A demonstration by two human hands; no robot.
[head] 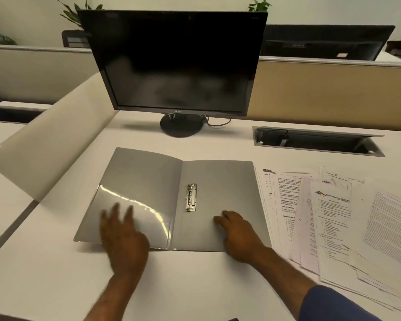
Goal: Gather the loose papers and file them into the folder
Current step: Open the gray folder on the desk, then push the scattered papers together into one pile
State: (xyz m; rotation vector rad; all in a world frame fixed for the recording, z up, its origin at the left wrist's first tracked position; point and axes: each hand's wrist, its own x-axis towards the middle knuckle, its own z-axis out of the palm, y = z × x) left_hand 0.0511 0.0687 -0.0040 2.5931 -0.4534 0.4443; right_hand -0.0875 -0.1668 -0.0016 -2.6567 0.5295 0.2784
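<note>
Both hands, left hand (123, 237) and right hand (237, 235), press flat on the open folder (218, 181), spine pointing away.

Dim, warm light; glare on the folder (148, 207) pocket, left hand (123, 239) motion-blurred, edges bowed.

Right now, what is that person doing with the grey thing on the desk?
A person has a grey plastic folder lying open on the white desk. The left hand lies spread on the folder's left flap, over its clear pocket, and the right hand rests flat on the right flap near the metal clip. A messy pile of loose printed papers waits beside the folder on the right. None are filed yet.
</note>
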